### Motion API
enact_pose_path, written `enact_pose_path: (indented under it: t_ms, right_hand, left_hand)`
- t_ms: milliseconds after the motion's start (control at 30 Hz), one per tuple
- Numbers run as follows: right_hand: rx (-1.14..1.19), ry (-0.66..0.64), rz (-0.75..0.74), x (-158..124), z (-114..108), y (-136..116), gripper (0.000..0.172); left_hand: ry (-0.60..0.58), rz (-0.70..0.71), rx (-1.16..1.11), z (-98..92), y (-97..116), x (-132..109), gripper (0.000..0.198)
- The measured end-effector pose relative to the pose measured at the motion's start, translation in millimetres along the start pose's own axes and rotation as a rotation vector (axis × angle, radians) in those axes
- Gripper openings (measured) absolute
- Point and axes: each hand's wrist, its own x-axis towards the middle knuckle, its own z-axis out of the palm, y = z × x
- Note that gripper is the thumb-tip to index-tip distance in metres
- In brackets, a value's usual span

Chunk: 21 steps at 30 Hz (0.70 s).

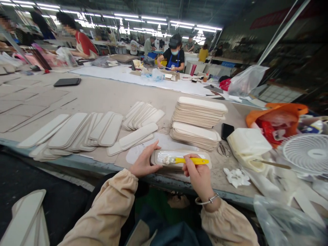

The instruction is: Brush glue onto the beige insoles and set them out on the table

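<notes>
In my right hand point(196, 174) is a brush point(191, 160) with a yellow handle, pinched between thumb and fingers. Its pale bristles rest on a long, round-cornered off-white panel point(186, 155), whose top looks wet and glossy. My left hand point(146, 160) is closed around the left end of this panel, thumb on the near side and fingers on the far side. The panel lies on others at the table's front edge; how many is hidden. Behind it stand two neat stacks of similar panels, a nearer stack point(196, 133) and a farther stack point(201, 106).
Fanned-out panels point(68, 133) and a smaller fan point(143, 116) lie left. To the right are a black phone point(227, 131), scissors point(223, 149), a white container point(248, 145), crumpled tissue point(236, 177) and a white fan point(307, 153). A co-worker point(175, 56) sits across the table.
</notes>
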Motion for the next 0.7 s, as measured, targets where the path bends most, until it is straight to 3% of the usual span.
enact_pose_path:
  t_ms: [200,500,700]
  right_hand:
    - [-0.13,0.102,-0.032,0.8,-35.6,9.1,0.042]
    - [-0.336,0.278,-0.006,1.3,-92.6,20.7,0.045]
    - [-0.482,0.368,0.003,2.1,-117.5,22.1,0.051]
  left_hand:
    - [-0.03,-0.033,0.03,-3.3,5.2,1.6,0.084]
    - [-0.034,-0.065,0.036,-3.0,1.5,0.8,0.089]
    - [-0.029,-0.075,0.065,-3.0,3.0,1.5,0.087]
